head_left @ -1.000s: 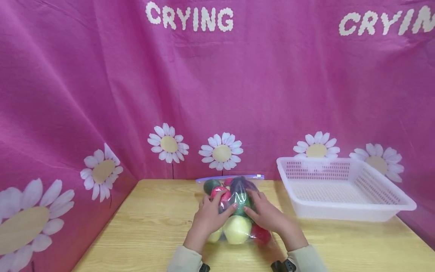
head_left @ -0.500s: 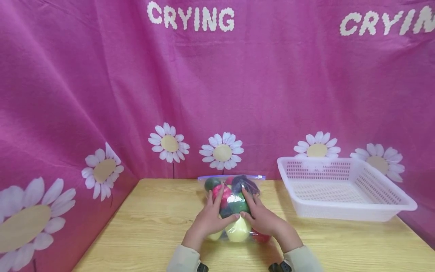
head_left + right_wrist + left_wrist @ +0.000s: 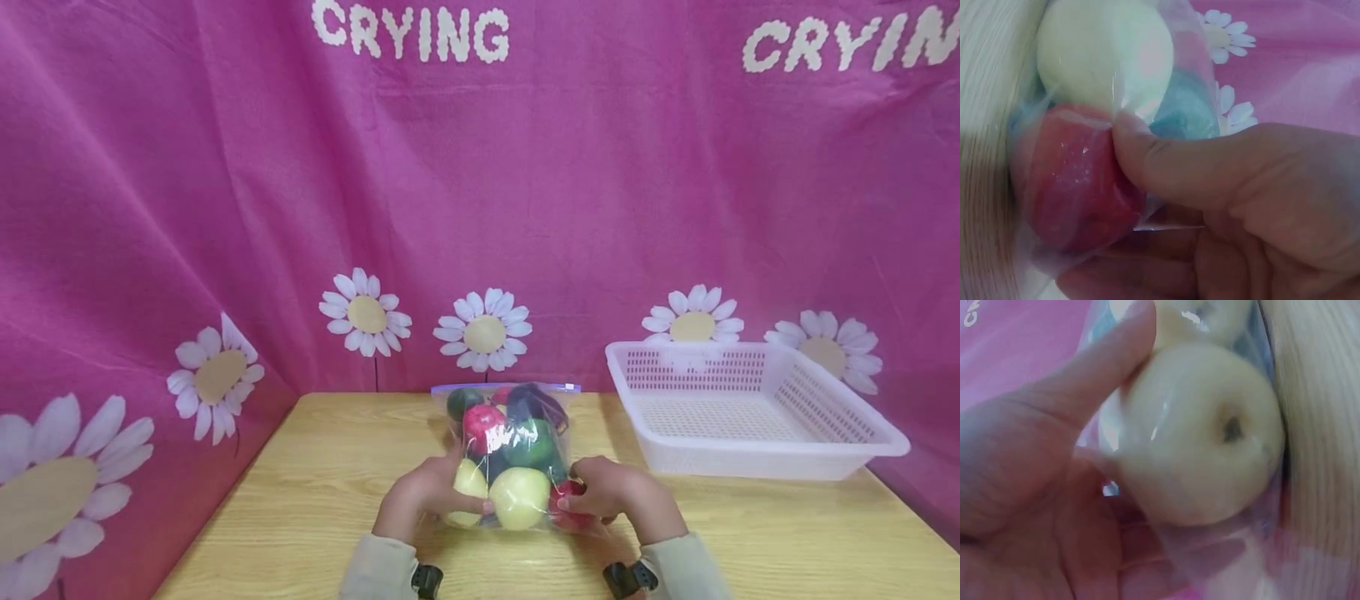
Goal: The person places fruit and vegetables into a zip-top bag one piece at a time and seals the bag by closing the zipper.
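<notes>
On the wooden table (image 3: 330,483) in the head view, a clear zip bag (image 3: 510,454) stuffed with toy fruit sits pretty much dead centre, its zip end pointing away toward the pink daisy curtain (image 3: 480,208). Left hand (image 3: 420,496) is curled round the bag's near left corner, right hand (image 3: 618,492) round the near right corner, so the bag sits between them with both hands at its bottom end. Over to the right, well apart from the bag, there's a white plastic basket (image 3: 885,437).

Left wrist view is super close up: the left hand (image 3: 1035,506) has its thumb pressed along the plastic of the bag (image 3: 1210,550), right against a pale yellow apple (image 3: 1197,437) inside, with the palm under the film. So it's gripping the bag, apple just beyond the thumb.

Right wrist view, same deal: the right hand (image 3: 1254,212) pinches the bag (image 3: 1035,250) with the thumb tip on the film, touching a red fruit (image 3: 1072,181). Another pale yellow fruit (image 3: 1104,56) sits just above that one, and something teal is tucked behind.
</notes>
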A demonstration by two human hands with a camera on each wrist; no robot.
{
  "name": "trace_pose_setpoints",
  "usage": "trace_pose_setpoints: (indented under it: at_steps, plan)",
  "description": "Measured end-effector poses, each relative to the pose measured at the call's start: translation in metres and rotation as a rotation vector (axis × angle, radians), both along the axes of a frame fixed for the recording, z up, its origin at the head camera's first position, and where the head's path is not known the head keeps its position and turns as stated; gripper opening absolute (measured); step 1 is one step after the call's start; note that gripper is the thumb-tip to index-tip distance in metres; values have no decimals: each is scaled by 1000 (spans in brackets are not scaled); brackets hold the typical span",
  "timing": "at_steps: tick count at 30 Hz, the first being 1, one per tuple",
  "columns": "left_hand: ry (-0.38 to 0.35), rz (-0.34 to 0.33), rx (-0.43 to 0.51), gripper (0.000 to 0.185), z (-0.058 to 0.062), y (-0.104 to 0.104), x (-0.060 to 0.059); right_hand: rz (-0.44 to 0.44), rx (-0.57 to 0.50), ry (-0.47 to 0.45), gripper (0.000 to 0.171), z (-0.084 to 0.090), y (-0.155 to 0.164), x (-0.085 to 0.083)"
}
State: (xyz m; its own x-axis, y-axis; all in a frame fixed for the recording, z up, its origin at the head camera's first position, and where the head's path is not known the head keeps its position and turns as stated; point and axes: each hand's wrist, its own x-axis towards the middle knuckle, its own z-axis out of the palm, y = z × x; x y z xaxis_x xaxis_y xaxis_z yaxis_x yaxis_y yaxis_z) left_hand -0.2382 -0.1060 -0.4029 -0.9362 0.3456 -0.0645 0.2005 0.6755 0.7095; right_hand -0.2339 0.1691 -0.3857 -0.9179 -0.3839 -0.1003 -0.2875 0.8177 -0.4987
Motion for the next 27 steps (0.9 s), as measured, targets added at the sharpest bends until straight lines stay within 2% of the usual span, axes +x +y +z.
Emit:
trace_pose_setpoints:
  at_steps: [2, 4, 7, 11, 15, 19, 23, 27]
  plan:
    - [46, 1, 1, 116, -3, 1, -2, -27, -23, -32, 21, -2, -1, 0]
    - [103, 14, 12, 112, -7, 4, -6, -35, -22, -23, 23, -4, -1, -1]
    - [204, 60, 34, 108, -14, 11, -11, -32, -2, 75, 23, -6, -1, -5]
    - [298, 133, 65, 107, -23, 23, -16, -34, 34, 217, 18, -12, 2, -14]
    - [336, 151, 83, 106, -28, 28, -19, -58, 27, 250, 18, -16, 4, -19]
    - [332, 95, 108, 107, -28, 27, -20, -74, 23, 282, 20, -17, 6, -21]
    - [322, 51, 121, 114, -27, 25, -20, -94, 14, 299, 33, -16, 6, -24]
    - [359, 72, 98, 113, -28, 27, -22, -115, -3, 302, 39, -17, 5, -26]
